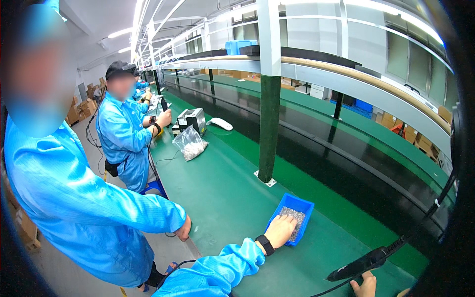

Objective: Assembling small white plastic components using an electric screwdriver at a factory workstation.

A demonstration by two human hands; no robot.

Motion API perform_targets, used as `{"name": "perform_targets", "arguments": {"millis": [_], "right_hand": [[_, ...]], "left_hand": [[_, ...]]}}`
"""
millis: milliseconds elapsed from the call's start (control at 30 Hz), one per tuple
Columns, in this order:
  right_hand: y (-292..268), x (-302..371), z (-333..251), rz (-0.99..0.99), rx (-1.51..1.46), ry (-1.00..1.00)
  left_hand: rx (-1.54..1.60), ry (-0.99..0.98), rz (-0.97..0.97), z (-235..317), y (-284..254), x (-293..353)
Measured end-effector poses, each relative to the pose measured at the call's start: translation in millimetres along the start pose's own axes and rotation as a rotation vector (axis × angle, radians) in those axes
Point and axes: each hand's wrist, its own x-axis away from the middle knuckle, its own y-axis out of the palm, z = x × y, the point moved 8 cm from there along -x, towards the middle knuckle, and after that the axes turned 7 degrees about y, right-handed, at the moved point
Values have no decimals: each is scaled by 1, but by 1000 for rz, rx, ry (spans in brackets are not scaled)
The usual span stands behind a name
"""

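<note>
Green bench [232, 198]: left hand [279, 230] in blue tray [303, 204]; clear bag [190, 143] behind.

A single head-worn fisheye view looks down and forward along the green tabletop [222, 198], close above it; straight edges bow toward the frame's rim.

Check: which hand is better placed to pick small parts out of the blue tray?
Left. The left hand already rests on the blue tray, over the small grey parts. The right hand is apart from it, by the black power screwdriver.
</note>
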Motion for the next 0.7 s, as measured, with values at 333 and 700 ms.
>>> {"name": "perform_targets", "arguments": {"millis": [333,700], "right_hand": [[10,3,25,85,-1,-17],[1,2,6,76,71,-33]], "left_hand": [[87,-10,-163,1,10,0],[4,26,-31,3,-3,-4]]}}
